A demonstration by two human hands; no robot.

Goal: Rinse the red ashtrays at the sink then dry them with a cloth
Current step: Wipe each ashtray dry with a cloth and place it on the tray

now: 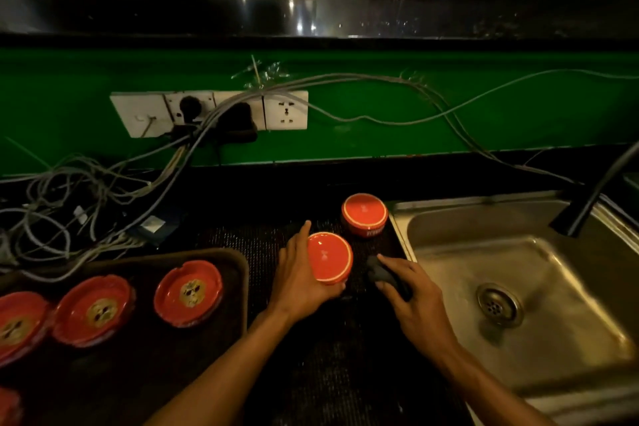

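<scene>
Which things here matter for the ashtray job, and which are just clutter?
Job: held ashtray; upturned ashtray; tray ashtrays; dark cloth; sink; tap; left hand; right hand.
Clutter: cables; wall sockets.

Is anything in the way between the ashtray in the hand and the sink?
Nothing visible blocks it. The left hand holds the ashtray beside the sink; only the right hand with the dark cloth sits between, easily moved.

A tray (pixel 242 273) holding ashtrays (pixel 188 292) lies left of the mat (pixel 262 242); the sink (pixel 518 287) lies right.
</scene>
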